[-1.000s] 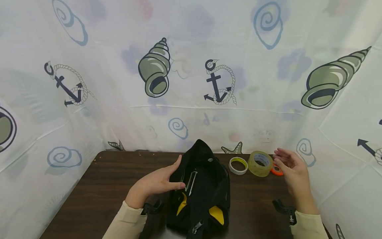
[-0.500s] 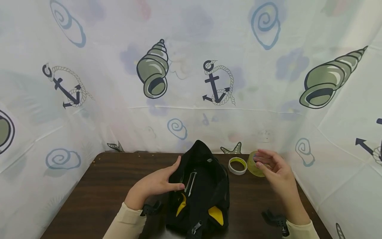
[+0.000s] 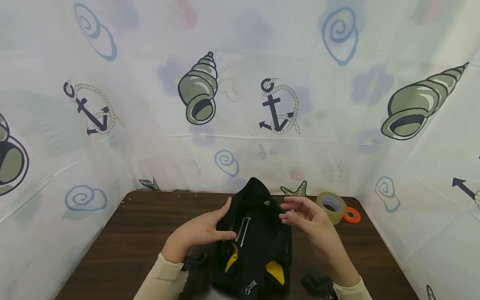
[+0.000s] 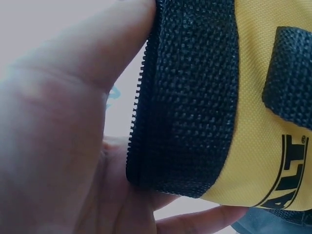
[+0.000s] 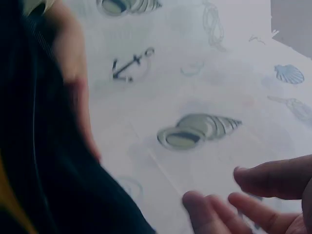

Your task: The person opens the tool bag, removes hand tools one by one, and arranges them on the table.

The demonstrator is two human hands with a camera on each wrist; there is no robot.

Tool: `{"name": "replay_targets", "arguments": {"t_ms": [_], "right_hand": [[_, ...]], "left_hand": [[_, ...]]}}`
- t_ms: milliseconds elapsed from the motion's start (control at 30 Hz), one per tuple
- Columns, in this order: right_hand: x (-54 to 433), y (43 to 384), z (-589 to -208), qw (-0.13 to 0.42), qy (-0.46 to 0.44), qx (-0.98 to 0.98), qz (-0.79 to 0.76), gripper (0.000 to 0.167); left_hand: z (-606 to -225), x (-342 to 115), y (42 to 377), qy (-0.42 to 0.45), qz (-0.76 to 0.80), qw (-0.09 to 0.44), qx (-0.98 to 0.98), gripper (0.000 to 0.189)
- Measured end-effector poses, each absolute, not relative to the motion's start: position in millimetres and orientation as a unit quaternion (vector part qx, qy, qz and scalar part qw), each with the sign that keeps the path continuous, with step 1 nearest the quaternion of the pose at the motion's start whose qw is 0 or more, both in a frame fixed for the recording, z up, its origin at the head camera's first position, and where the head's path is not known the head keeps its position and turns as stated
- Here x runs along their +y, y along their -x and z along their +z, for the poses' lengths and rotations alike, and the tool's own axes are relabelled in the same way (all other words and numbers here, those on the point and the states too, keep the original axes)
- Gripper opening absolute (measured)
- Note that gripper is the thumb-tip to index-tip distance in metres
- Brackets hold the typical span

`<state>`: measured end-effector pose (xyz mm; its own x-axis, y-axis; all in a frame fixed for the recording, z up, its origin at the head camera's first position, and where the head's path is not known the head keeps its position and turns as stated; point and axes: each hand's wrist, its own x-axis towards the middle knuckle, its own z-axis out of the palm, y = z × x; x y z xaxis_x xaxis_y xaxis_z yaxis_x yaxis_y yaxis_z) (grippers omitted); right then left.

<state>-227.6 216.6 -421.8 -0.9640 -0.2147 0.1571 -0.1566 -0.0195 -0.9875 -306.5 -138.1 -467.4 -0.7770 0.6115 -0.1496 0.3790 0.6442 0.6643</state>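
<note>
A black and yellow zippered tool bag [image 3: 262,237] stands with its top gaping in the head view. My left hand [image 3: 195,233] grips its left rim, thumb on the inner side and fingers outside. Up close, the left wrist view shows the zipper teeth, black webbing and yellow cloth of the bag [image 4: 214,107], with part of a printed logo. By the bag's right rim hovers my right hand [image 3: 315,227], fingers loosely bent. In the right wrist view nothing shows between the fingers of the right hand [image 5: 263,195]. The white tape roll seen earlier is hidden around that hand.
A wide yellowish packing tape roll [image 3: 335,216] stands on the table's far right, with a small orange ring-shaped roll [image 3: 358,216] beside it. Behind the dark wooden table [image 3: 123,246] hangs a patterned white curtain [image 3: 240,108].
My right hand has swept left from the orange roll, past the packing tape, to the bag's right rim. It now covers the white roll's place. My left hand keeps its grip.
</note>
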Motion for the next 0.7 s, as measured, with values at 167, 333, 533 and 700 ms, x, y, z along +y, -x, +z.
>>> {"name": "replay_targets", "arguments": {"t_ms": [167, 333, 533, 700], "right_hand": [[194, 236, -424, 0.105, 0.121, 0.696, -0.700, 0.059], [179, 246, -425, 0.164, 0.117, 0.703, -0.682, 0.066], [163, 261, -423, 0.175, 0.103, 0.725, -0.658, 0.065], [144, 279, -419, 0.172, 0.084, 0.759, -0.622, 0.061]], "left_hand": [[-470, -137, 308, -0.276, 0.314, 0.183, 0.890, 0.114], [-471, -136, 310, -0.276, 0.316, 0.179, 0.890, 0.116], [-472, -134, 310, -0.275, 0.325, 0.185, 0.886, 0.113], [-472, -137, 309, -0.272, 0.321, 0.177, 0.890, 0.114]]}}
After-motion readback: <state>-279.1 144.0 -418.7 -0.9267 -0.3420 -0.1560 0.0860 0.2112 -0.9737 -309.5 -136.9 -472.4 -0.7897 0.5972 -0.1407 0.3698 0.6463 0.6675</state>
